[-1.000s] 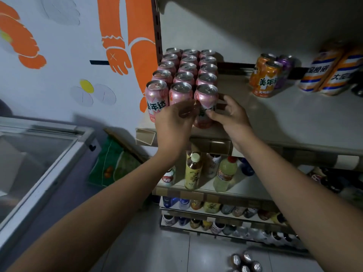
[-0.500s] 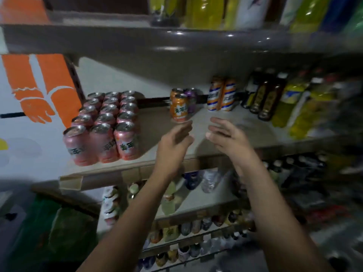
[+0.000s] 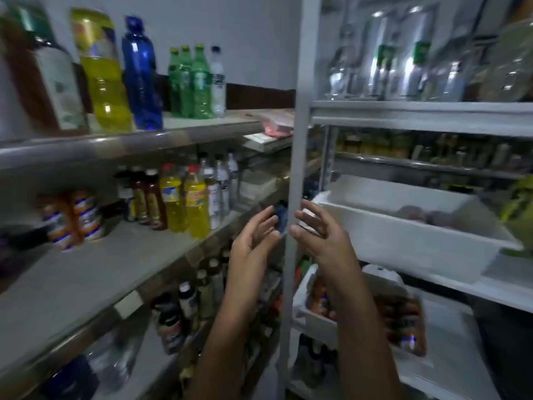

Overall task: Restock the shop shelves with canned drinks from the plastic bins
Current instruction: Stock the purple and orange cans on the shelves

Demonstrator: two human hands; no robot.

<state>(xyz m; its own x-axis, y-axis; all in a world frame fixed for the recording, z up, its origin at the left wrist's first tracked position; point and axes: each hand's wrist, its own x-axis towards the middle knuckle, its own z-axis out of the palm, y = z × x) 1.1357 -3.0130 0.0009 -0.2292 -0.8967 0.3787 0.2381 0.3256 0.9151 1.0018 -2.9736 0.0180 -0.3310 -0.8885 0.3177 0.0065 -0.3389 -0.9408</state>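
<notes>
Between two runs of shop shelving, a person's left hand [image 3: 253, 241] and right hand [image 3: 320, 235] hang in mid-air. The palms face each other, and the fingers are loosely spread and hold nothing. A narrow gap separates the hands, and behind it rises the grey metal upright post [image 3: 297, 140] of the right-hand rack. Beyond the right hand, a long white plastic bin [image 3: 403, 243] sits tilted on a rack shelf; the rounded shapes in its far corner are too smeared to identify. Lower down, under the right forearm, a second white plastic bin [image 3: 305, 313] holds blurred orange-and-red drink cans [image 3: 403, 316]. On the smooth grey shelf [image 3: 101, 269] at left, orange, white and blue striped cans [image 3: 72, 220] stand well apart from the hands. They are near dark brown bottles [image 3: 147, 197] and clear plastic bottles of yellow liquid [image 3: 184, 203]. Slim green plastic bottles [image 3: 190, 82] and a tall blue bottle [image 3: 141, 76] line the shelf above.
</notes>
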